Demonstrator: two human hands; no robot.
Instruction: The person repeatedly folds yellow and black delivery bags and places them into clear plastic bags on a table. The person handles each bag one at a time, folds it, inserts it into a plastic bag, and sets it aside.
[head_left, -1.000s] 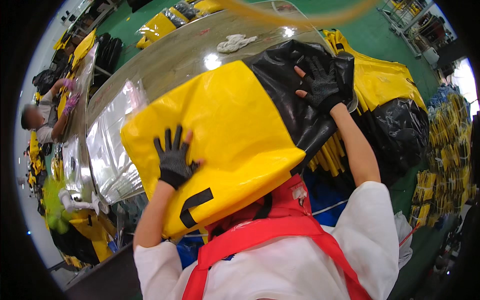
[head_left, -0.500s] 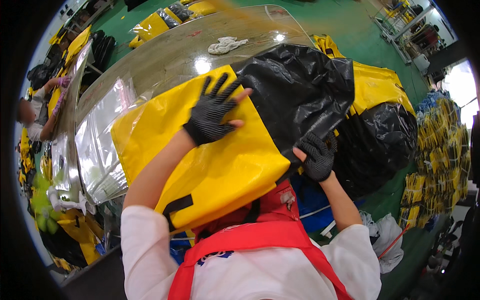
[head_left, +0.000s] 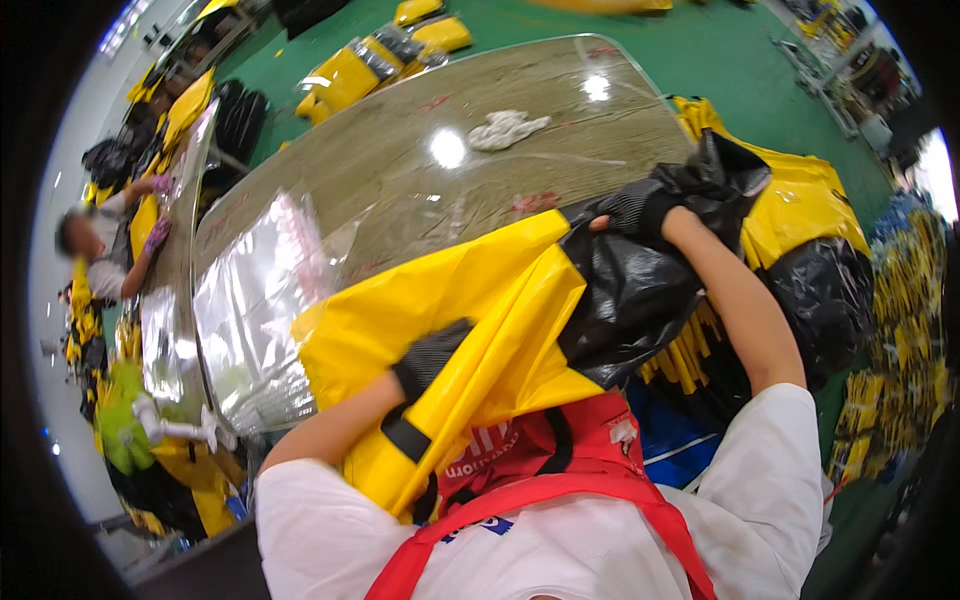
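A large yellow-and-black bag [head_left: 520, 330] of glossy coated fabric lies across the near side of the table, its yellow part folded up and its black part crumpled. My left hand [head_left: 432, 358], in a black ribbed glove with bare fingertips, reaches in behind the raised yellow fold, which hides its fingers. Farther right, my right hand [head_left: 640, 208], gloved alike, is closed on the black part near its far edge, the bare thumb tip showing. A black strap patch [head_left: 406, 434] sits on the yellow fabric beside my left forearm.
Clear plastic sheets [head_left: 255, 310] lie at the table's left, and a white crumpled cloth [head_left: 507, 130] lies farther back. More yellow-and-black bags [head_left: 800, 200] are piled at the right edge. A co-worker [head_left: 105, 240] stands at the left. Wrapped yellow bundles [head_left: 350, 75] lie beyond the table.
My left hand has gone from lying spread on the yellow fabric to behind its fold. My right hand has moved away from me onto the black part. The yellow near edge is lifted and folded.
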